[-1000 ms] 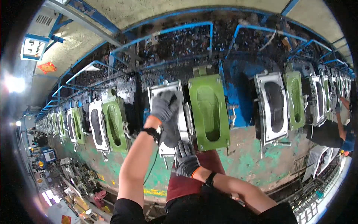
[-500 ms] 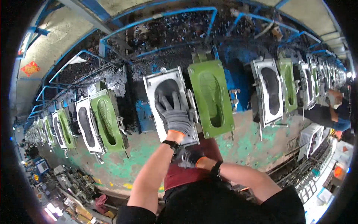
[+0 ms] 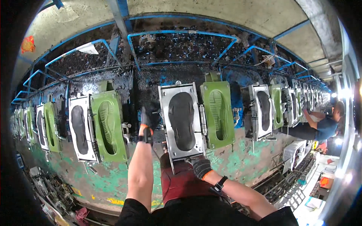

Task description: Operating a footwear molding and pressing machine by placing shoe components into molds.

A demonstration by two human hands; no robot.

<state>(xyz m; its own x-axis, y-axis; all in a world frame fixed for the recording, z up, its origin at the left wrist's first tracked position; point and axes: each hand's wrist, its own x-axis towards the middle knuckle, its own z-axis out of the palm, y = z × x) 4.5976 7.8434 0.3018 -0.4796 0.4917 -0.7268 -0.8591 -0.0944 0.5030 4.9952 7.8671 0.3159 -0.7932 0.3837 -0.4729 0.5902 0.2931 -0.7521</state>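
Note:
In front of me lies an opened shoe-sole mold, its silver half (image 3: 164, 124) framing a dark sole-shaped inset (image 3: 181, 120). Hinged on its right is the green half (image 3: 216, 113), with a ribbed sole-shaped hollow. My left hand (image 3: 150, 118), in a dark grey glove, is just left of the silver half; its fingers blend into the dark background, so their pose is unclear. At the near edge, the gloved fingers of my right hand (image 3: 202, 168) are curled around the end of a metal handle (image 3: 188, 159), partly hidden by the hand.
Similar opened molds stand in a row both ways, including a green half (image 3: 109, 124) to the left and a silver half (image 3: 261, 113) to the right. Blue rails (image 3: 181, 33) run behind them. A person (image 3: 326, 122) works farther right, near a white crate (image 3: 294, 154).
My left hand has left the dark inset and moved to the mold's left side. My right hand remains near the front edge, now at the handle. The view has shifted.

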